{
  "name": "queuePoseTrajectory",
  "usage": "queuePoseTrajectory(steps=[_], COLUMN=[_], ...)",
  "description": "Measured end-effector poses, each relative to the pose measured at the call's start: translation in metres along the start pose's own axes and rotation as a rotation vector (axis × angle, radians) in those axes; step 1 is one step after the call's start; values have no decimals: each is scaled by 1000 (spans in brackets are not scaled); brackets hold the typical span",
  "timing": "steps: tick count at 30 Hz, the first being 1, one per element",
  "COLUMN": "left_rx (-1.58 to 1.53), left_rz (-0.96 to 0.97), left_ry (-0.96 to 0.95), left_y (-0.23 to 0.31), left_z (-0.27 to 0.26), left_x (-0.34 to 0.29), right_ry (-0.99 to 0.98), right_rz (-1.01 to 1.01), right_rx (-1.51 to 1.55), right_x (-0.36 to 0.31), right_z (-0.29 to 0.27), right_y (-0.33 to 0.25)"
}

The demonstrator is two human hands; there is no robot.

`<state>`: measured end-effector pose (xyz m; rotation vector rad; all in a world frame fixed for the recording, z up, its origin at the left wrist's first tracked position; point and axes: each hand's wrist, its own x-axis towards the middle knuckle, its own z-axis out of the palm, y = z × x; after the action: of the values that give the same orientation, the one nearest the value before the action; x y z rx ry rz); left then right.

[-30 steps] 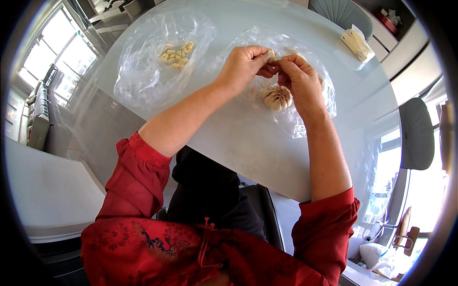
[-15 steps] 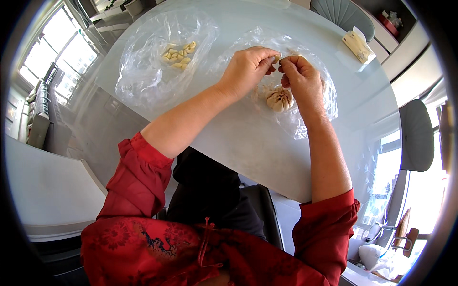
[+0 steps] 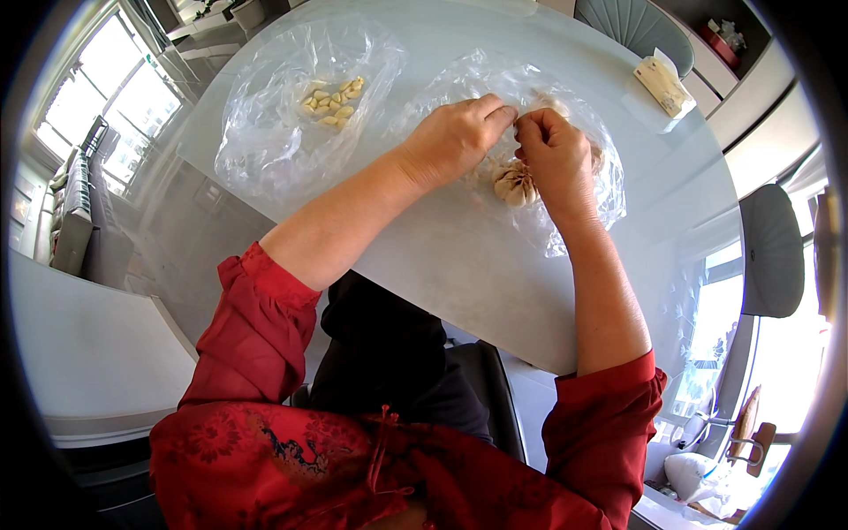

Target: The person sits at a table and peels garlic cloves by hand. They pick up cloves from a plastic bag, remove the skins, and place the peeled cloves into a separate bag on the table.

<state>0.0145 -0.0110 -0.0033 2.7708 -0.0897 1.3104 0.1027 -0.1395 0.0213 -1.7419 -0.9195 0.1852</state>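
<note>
My left hand (image 3: 461,134) and my right hand (image 3: 558,159) meet fingertip to fingertip above a spread clear plastic bag (image 3: 552,238). The left fingers are closed in a pinch on a small garlic clove, which the fingers now hide almost wholly. My right thumb and forefinger press together right against it; what they grip does not show. Just below the hands lies a whole garlic bulb (image 3: 513,185) with dry, pale skin, partly covered by the right hand. To the left, peeled garlic cloves (image 3: 334,102) sit in a loose pile on a second clear plastic bag (image 3: 256,163).
Both bags rest on a glossy pale table (image 3: 442,256) with a rounded far edge. A tissue pack (image 3: 664,84) lies at the far right. Grey chairs (image 3: 770,250) stand at the right and far side.
Both hands have turned slightly and drawn closer together, so the clove seen between the fingertips before is now hidden. The right hand covers more of the garlic bulb. The peeled cloves have not moved.
</note>
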Motion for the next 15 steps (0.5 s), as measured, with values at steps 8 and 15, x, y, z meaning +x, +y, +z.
queuePoseTrajectory(steps=[8, 15], left_rx=[-96, -806], left_rz=[-71, -670], left_ry=[1, -79], left_y=[4, 14], left_z=[0, -9], left_x=[1, 12], right_ry=[44, -32], right_rz=[-26, 144], right_rx=[0, 268], right_x=[2, 5], right_z=[3, -1], right_y=[5, 3])
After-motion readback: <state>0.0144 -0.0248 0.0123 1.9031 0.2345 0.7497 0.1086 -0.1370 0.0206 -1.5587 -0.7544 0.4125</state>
